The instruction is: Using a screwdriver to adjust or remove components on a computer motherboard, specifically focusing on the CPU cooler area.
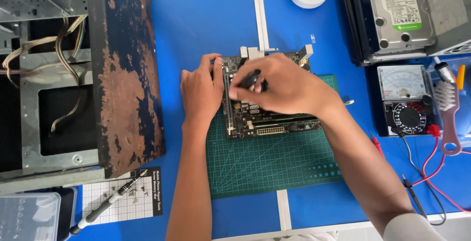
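A person is working at a blue counter [206,20]. Left of the grips, a rusted computer case [122,74] is lying open, its ribbon cables hanging loose. A green cutting mat [265,162] is lying beneath the grips, carrying a black motherboard [267,126], already out of the case. The left hand [200,91] is pressing flat on the board's left edge, grasping nothing. The right hand [289,86] is pinching a small black tool [250,79] over the board's middle, so work on the board appears unfinished. To the right, a hard drive [400,10] and a multimeter [405,101] are resting. Lower left, a screwdriver [105,204] and loose screws [137,194] are lying on a white mat [117,211].
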